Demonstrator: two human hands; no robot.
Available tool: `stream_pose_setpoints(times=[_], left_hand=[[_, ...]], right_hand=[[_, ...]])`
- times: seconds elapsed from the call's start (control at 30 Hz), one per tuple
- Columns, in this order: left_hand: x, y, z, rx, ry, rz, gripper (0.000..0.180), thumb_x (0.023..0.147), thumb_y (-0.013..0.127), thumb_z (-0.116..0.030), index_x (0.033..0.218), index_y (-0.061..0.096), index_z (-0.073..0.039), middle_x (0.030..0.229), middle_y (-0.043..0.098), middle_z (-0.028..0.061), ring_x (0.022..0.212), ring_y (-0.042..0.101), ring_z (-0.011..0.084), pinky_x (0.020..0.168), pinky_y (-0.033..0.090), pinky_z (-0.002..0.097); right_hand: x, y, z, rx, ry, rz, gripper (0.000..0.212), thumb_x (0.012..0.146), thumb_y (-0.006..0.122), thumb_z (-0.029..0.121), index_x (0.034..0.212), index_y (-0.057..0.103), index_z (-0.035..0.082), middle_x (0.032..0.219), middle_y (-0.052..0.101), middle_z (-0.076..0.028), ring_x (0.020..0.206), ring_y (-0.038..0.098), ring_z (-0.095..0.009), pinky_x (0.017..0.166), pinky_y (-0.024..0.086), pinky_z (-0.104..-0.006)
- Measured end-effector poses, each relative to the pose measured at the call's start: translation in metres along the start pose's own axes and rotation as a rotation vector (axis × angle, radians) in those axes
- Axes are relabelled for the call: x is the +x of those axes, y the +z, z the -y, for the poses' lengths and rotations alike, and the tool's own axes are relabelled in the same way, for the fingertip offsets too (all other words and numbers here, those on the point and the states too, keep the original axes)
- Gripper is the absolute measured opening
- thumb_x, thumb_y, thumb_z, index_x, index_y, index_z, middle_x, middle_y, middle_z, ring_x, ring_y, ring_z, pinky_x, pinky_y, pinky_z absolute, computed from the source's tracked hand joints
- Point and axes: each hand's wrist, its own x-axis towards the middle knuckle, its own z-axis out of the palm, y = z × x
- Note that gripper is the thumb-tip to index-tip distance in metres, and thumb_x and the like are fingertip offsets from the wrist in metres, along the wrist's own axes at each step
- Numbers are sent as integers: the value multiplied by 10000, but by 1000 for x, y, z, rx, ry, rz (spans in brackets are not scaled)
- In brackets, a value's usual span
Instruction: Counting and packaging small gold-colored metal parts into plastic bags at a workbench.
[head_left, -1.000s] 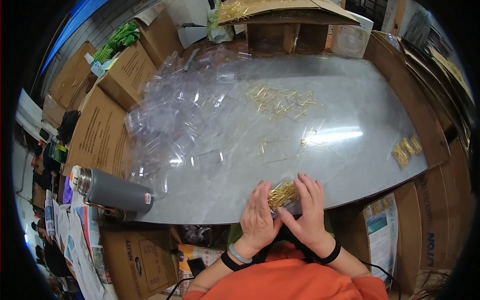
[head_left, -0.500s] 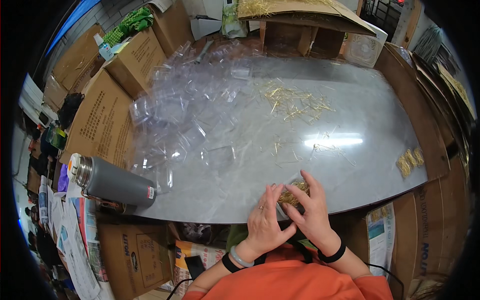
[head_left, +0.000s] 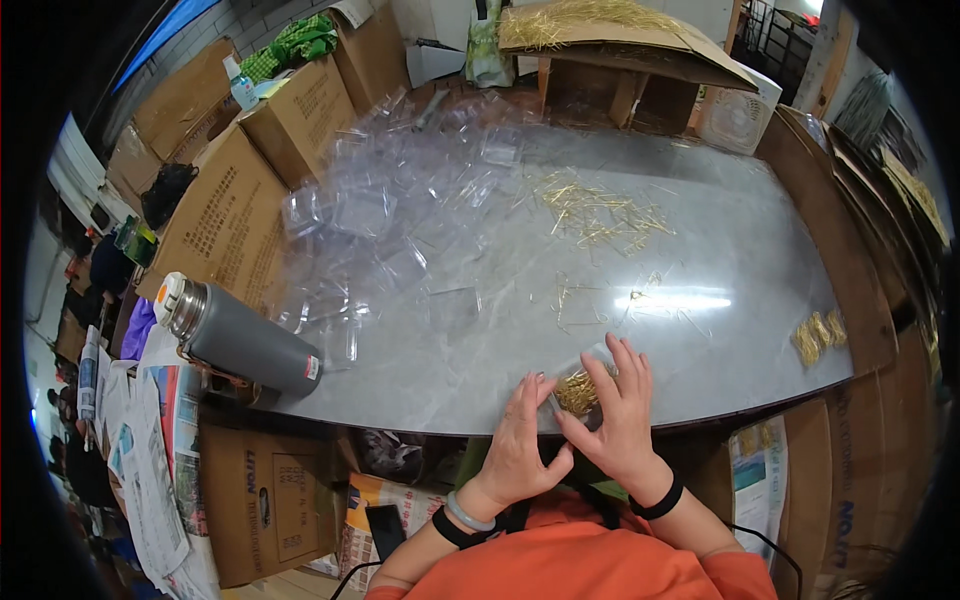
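Note:
Both hands work at the near edge of a grey table (head_left: 740,300). My right hand (head_left: 620,410) grips a small clear plastic box (head_left: 580,385) filled with thin gold pins, fingers laid over its top. My left hand (head_left: 522,440) presses against the box's left side, thumb meeting the right thumb. Loose gold pins (head_left: 600,212) are scattered on the table beyond. A heap of empty clear plastic boxes (head_left: 390,220) spreads over the far left of the table.
A grey flask (head_left: 235,338) lies on its side at the table's left edge. Cardboard boxes (head_left: 215,215) line the left side and back. Small bundles of gold pins (head_left: 818,335) lie near the right edge. A cardboard sheet (head_left: 610,35) heaped with pins is at the back.
The view has tilted, so the table sits lower in the picture. Both hands keep hold of the pin-filled box, the left hand now closing in on its side.

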Motion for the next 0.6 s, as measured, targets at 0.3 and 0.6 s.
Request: stream_pose_setpoints(times=[0.3,0.6], left_hand=[[1,11,0,262,124,25,1042,731,786,-153,1566,217,100,1494,443,281,1433,389,449,1220,295,595],[2,-1,-7,198,82,124,1050,783,776,-221,1584,172,92,1583,324,300,1492,296,472,1238,245,579]], right_hand=[[-12,-15,0,-223,-79,95,765,775,802,433,1414,575,79,1573,378,-244,1445,345,-468,1188,207,-650],[-5,2,-9,-180,-102,-92,649,745,849,317,1332,648,124,1461,514,-161,1211,504,-383,1027,433,-501]])
